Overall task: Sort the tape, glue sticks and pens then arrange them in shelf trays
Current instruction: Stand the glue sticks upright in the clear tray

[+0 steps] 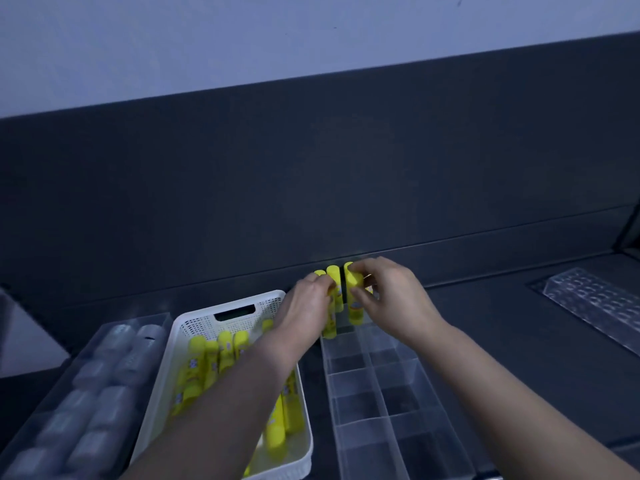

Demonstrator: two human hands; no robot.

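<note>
Yellow glue sticks (334,279) stand upright in the far compartments of a clear divided tray (377,382). My left hand (304,308) grips the left group of sticks. On the right, one more glue stick (354,292) is held by my right hand (393,292) at the tray's far right compartment. A white perforated basket (207,320) left of the tray holds several more yellow glue sticks (214,362), partly hidden by my left forearm.
A clear tray (86,386) of tape rolls sits at the far left. Another clear tray (595,299) with round cells lies at the right on the dark shelf. A dark back panel rises right behind the divided tray.
</note>
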